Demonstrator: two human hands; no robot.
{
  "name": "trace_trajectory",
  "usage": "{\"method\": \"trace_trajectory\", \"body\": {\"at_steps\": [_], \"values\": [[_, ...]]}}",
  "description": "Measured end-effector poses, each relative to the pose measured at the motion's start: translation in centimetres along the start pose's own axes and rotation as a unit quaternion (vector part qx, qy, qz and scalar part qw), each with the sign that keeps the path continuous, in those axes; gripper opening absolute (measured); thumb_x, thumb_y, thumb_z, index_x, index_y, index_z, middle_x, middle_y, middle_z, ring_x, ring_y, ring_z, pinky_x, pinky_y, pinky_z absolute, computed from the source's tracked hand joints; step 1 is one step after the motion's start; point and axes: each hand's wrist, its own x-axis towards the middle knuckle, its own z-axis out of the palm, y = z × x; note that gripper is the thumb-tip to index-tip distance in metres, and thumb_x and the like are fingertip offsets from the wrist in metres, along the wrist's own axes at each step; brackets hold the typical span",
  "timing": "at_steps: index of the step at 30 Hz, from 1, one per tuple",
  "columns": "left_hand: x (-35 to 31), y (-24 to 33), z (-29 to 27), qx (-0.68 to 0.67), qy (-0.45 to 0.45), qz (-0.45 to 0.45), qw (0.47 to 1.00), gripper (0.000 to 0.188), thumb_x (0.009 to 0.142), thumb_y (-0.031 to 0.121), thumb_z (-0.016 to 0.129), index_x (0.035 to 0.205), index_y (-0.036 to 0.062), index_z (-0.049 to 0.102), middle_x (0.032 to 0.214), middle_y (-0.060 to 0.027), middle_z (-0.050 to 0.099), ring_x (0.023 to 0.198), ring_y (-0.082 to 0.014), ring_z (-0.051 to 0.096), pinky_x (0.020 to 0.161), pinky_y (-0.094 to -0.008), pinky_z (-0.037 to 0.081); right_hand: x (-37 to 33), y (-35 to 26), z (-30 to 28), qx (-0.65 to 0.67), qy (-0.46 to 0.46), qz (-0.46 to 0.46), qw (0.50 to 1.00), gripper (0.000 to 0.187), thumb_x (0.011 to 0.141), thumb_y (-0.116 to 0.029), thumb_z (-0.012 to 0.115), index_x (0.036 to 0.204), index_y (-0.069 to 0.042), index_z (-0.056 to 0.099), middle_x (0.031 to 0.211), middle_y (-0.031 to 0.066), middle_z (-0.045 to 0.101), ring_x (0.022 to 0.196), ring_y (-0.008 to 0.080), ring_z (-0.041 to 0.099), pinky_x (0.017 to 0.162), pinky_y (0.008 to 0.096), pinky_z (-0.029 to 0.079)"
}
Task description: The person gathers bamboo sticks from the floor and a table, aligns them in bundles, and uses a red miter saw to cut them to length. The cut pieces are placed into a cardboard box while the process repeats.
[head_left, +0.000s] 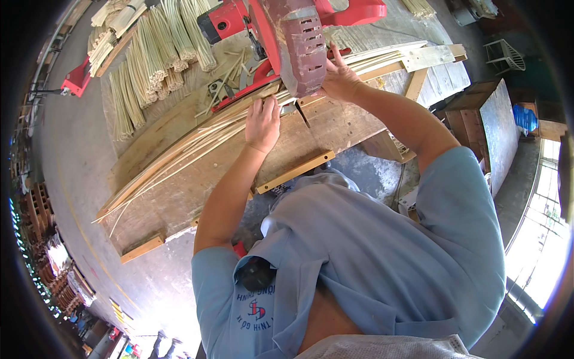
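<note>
Lighting: daylight is flooding the tall gridded window (541, 230) at right; glare is bleaching the grey concrete floor (167, 302) lower left. Brown wooden worktop (173, 200): receiving softer light. Rim: straight edges are bending, corners blackening.

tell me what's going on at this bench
A person is at a wooden bench, both hands close to a red saw. The left hand is curled over long thin sticks. The right hand is just right of the saw, partly hidden by it. Bundles of sticks lie farther off, toward the left.
</note>
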Motion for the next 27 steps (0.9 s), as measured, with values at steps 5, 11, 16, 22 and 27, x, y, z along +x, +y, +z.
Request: {"method": "trace_trajectory", "body": {"at_steps": [5, 11, 16, 22, 27], "values": [[0.5, -0.3, 0.2, 0.001, -0.002, 0.018, 1.0, 0.03, 0.091, 0.016, 0.062, 0.114, -0.0038, 0.066, 0.105, -0.0085, 0.059, 0.098, -0.0292, 0.055, 0.088, -0.0413, 0.049, -0.1, -0.6, -0.5, -0.031, -0.014, -0.05, 0.998, 0.055, 0.102, -0.055, 0.04, 0.143, -0.021, 0.054, 0.158, 0.0031, 0.038, 0.155, 0.0314, 0.013, 0.119, 0.0726, 0.007], [0.0, -1.0, 0.6, -0.016, -0.041, -0.002, 0.999, 0.031, 0.091, 0.018, 0.065, 0.116, 0.0, 0.065, 0.111, -0.0102, 0.06, 0.102, -0.0323, 0.055, 0.091, -0.0447, 0.048, 1.0, -2.0, 1.4, 0.174, 0.027, -0.058, 0.983, 0.057, 0.104, -0.041, 0.043, 0.149, -0.007, 0.046, 0.164, 0.0082, 0.032, 0.155, 0.0277, 0.019, 0.129, 0.0456, 0.009], [0.9, -0.3, -1.8, 0.013, -0.049, -0.042, 0.998, 0.031, 0.09, 0.027, 0.07, 0.113, 0.0068, 0.066, 0.124, -0.0091, 0.057, 0.117, -0.0355, 0.051, 0.098, -0.0505, 0.043, 0.4, -2.5, 3.3, 0.246, 0.161, -0.036, 0.955, 0.062, 0.103, -0.036, 0.048, 0.156, -0.008, 0.034, 0.167, 0.0102, 0.023, 0.156, 0.0278, 0.018, 0.128, 0.0444, 0.012], [2.2, -1.0, -2.3, 0.027, -0.085, -0.031, 0.996, 0.044, 0.087, 0.042, 0.074, 0.115, 0.0079, 0.067, 0.14, -0.0214, 0.048, 0.131, -0.0438, 0.044, 0.106, -0.0622, 0.034, 0.0, -2.3, 3.6, 0.279, 0.197, -0.041, 0.939, 0.057, 0.102, -0.035, 0.051, 0.152, -0.008, 0.042, 0.165, 0.0123, 0.028, 0.155, 0.0303, 0.02, 0.128, 0.044, 0.015], [3.6, 0.1, -1.3, 0.055, -0.121, -0.028, 0.991, 0.055, 0.091, 0.045, 0.069, 0.126, 0.0024, 0.065, 0.134, -0.0253, 0.057, 0.126, -0.0496, 0.048, 0.111, -0.0615, 0.032, -0.3, -2.4, 4.6, 0.311, 0.214, -0.029, 0.925, 0.06, 0.101, -0.037, 0.052, 0.152, -0.008, 0.041, 0.166, 0.0116, 0.027, 0.155, 0.0303, 0.02, 0.128, 0.0445, 0.015]]}}
